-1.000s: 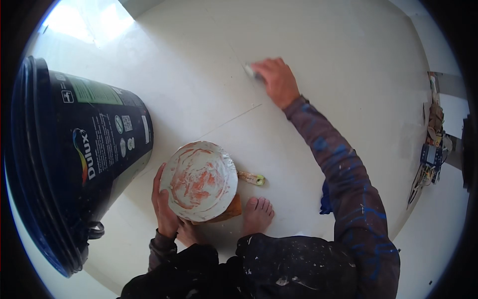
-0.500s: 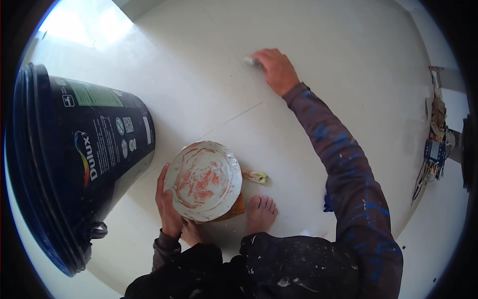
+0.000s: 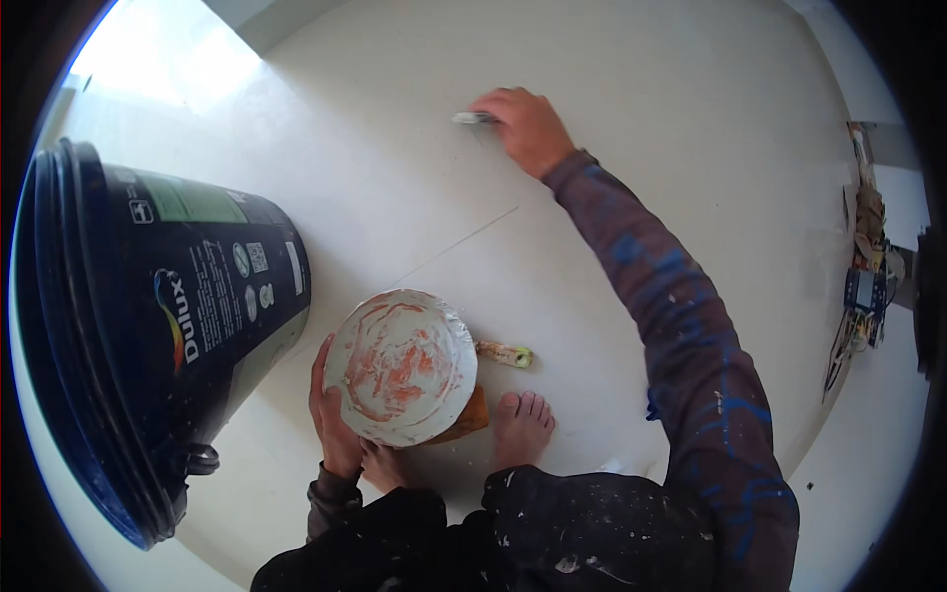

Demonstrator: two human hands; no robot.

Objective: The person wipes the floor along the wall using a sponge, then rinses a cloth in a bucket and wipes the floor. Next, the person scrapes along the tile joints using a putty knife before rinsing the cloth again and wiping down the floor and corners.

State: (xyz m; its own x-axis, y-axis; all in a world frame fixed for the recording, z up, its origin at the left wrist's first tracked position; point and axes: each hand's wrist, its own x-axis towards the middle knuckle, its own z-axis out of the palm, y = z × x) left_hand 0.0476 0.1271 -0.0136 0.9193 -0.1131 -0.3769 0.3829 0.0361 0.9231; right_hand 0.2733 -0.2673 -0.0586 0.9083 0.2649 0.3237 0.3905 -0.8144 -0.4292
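My left hand [image 3: 337,424] grips the left edge of a round, shallow bowl [image 3: 400,365], smeared inside with white filler over a reddish base. Up ahead, my right hand [image 3: 528,128] is closed on a small putty knife [image 3: 471,118], its pale blade pointing left against the white floor [image 3: 612,128]; most of the tool is hidden by my fingers. From behind the bowl's right side sticks a worn handle [image 3: 505,353] with a greenish end, its other end out of sight. An orange-brown object [image 3: 468,416] shows partly under the bowl.
A large dark blue paint bucket [image 3: 227,266] stands close on the left. Bare feet [image 3: 523,429] are just below the bowl. A pile of tools and odds and ends [image 3: 866,276] lies along the right side. A thin dark line [image 3: 459,240] crosses the floor.
My right hand has moved left with the putty knife, whose blade now shows more clearly. My left hand still holds the bowl, nearly in place.
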